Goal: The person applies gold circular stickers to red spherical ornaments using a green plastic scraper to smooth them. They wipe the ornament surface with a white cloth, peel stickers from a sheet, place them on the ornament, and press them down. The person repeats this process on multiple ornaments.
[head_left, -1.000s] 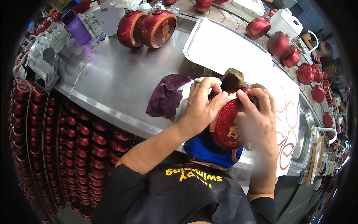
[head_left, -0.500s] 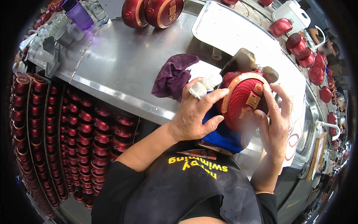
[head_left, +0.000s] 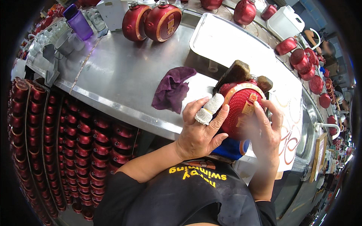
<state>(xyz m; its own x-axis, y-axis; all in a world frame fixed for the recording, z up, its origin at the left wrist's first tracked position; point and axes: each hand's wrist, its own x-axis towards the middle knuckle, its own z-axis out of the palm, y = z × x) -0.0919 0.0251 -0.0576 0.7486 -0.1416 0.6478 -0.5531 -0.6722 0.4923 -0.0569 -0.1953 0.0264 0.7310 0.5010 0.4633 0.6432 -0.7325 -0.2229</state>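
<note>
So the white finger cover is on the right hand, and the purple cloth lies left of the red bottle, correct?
Not quite: the head view shows the white finger cover on the left hand. The purple cloth does lie left of the red bottle.

Mtl bench (head_left: pixel 120 64) w/ 2 red btls (head_left: pixel 163 23), crumpled purple cloth (head_left: pixel 170 89), purple btl (head_left: pixel 80 25).

Steel workbench (head_left: pixel 120 67) with bright reflections, metal sink (head_left: pixel 310 140) at right, grey floor (head_left: pixel 73 217) at lower left, bluish far surface (head_left: pixel 322 19), probably wall, blurred.
</note>
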